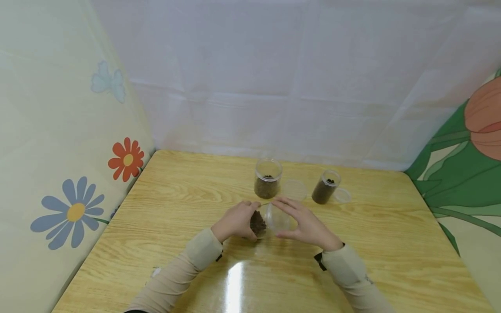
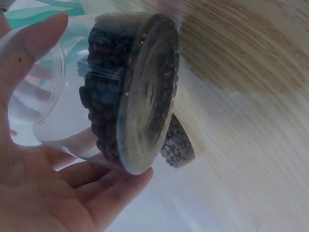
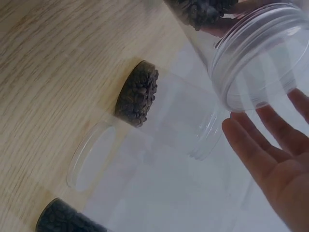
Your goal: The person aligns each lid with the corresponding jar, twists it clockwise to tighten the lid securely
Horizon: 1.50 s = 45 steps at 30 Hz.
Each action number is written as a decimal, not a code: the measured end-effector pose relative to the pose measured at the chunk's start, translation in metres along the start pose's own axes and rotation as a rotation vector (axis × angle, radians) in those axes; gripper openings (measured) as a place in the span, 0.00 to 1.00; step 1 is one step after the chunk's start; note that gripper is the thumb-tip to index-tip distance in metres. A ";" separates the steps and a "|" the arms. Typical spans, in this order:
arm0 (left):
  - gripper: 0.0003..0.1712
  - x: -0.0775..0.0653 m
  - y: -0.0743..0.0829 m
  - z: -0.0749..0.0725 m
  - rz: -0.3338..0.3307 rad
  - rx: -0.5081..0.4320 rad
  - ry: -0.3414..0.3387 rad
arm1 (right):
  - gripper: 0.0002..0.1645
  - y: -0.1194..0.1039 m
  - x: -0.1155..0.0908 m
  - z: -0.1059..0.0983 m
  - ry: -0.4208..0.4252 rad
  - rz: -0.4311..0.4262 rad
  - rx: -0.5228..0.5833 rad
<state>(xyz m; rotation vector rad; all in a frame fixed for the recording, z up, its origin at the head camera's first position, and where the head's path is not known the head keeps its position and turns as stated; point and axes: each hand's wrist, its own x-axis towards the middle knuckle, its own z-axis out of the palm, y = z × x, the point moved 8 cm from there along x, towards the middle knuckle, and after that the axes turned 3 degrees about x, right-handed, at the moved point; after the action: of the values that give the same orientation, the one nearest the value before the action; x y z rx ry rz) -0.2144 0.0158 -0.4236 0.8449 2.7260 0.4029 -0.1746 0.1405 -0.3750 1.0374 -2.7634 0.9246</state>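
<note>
My left hand [image 1: 237, 220] grips a clear plastic jar [image 2: 104, 92] that is tipped on its side, its mouth toward the right. Dark, bean-like pieces [image 1: 257, 224] lie at the base end of it. Around the jar's ridged rim [image 3: 224, 72] my right hand [image 1: 303, 222] has its thumb on the near side and its fingers on the far side. In the right wrist view its fingertips [image 3: 232, 124] meet the rim's edge, with the thumb hidden. Whether a clear lid covers the mouth I cannot tell.
Behind the hands stands a wide jar [image 1: 268, 182] partly filled with dark pieces, a clear lid [image 1: 295, 190] lying beside it. A narrower jar [image 1: 324, 190] is farther right, next to a small lid [image 1: 342, 195]. Cloth [image 1: 235, 87] hangs behind the wooden table [image 1: 391, 243].
</note>
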 end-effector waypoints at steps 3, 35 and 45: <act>0.55 0.000 0.000 0.000 0.004 0.001 0.007 | 0.46 0.001 0.000 0.000 0.014 0.041 -0.004; 0.55 -0.001 -0.003 0.003 -0.008 -0.012 -0.004 | 0.48 0.004 -0.002 0.003 -0.035 0.006 0.007; 0.55 -0.001 -0.002 0.003 -0.004 -0.012 0.014 | 0.46 0.007 -0.002 0.004 -0.015 0.096 0.016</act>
<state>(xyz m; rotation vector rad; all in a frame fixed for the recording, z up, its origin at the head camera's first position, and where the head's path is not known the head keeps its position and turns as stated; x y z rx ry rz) -0.2137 0.0142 -0.4264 0.8362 2.7344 0.4255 -0.1771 0.1436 -0.3820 0.9248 -2.8457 0.9552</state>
